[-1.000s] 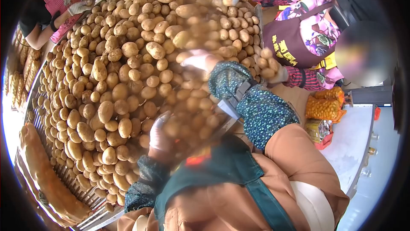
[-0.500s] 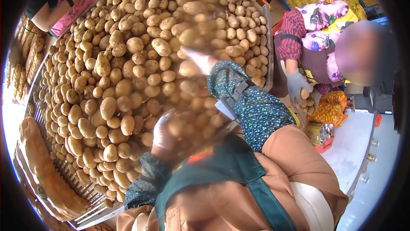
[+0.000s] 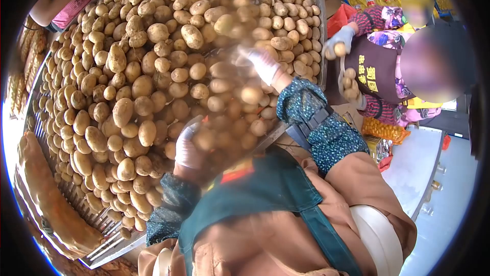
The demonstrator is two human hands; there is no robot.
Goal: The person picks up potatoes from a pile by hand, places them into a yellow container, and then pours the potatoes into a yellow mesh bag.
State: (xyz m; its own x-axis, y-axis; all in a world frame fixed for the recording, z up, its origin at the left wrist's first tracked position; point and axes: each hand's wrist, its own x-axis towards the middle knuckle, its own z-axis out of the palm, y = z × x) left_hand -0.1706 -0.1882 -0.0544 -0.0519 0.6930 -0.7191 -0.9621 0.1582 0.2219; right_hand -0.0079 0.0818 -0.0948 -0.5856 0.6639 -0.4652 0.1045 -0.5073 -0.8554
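Note:
Potatoes (image 3: 122, 111) lie in a large heap before me on a slatted metal table (image 3: 75, 205). My right hand (image 3: 260, 66), in a pale glove, is above the heap with its fingers stretched towards the far side. Their tips are blurred, and I see nothing held in them. Just below that hand is a round potato (image 3: 251, 95). My left hand (image 3: 189, 147), also gloved, rests at the near edge of the heap beside blurred potatoes. Its fingertips point away from me; a smear over the view hides whether they grip anything.
At right, a co-worker in a dark apron (image 3: 371, 67) holds potatoes in gloved hands (image 3: 341, 41). Another person's arm (image 3: 61, 0) shows at top left. A filled sack (image 3: 53, 194) lies along the left edge. Yellow net bags (image 3: 385, 130) stand near a white surface (image 3: 411, 166).
My right hand has moved right across the heap. My left hand has barely moved. The co-worker has raised one hand with a potato towards the table's edge. My view has shifted slightly.

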